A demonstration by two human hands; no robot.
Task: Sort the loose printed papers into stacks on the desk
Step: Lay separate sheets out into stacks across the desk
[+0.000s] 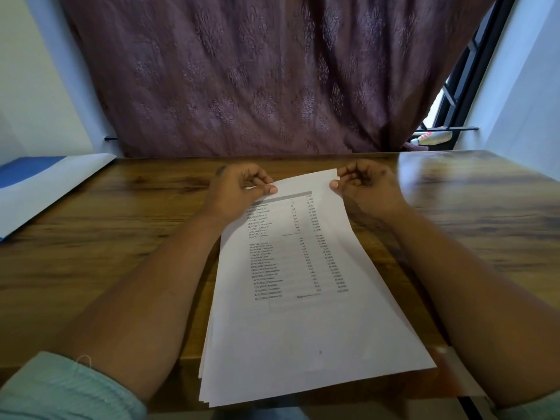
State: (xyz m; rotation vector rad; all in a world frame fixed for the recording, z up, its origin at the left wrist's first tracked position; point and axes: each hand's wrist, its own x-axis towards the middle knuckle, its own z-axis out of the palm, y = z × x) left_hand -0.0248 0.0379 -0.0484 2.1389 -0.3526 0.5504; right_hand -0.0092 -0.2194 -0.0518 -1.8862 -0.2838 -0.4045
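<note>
Stack of printed papers (291,313) sits mid-desk, near end hanging over the wooden desk's (121,237) front edge. Left hand (239,189) pinches the top sheet's far left corner, right hand (363,186) pinches the far right corner, fingers curled on both. Only other thing on the desk is a blue-and-white folder (39,189), well left of the stack at the desk's left edge. Bare wood on either side of the stack. Maroon curtain (257,74) hangs right behind the desk, with a window grille (454,95) off to the right of it.

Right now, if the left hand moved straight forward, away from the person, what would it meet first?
Likely bare desk only, then the curtain behind its far edge. The left hand pinches the top paper; depth is uncertain.
</note>
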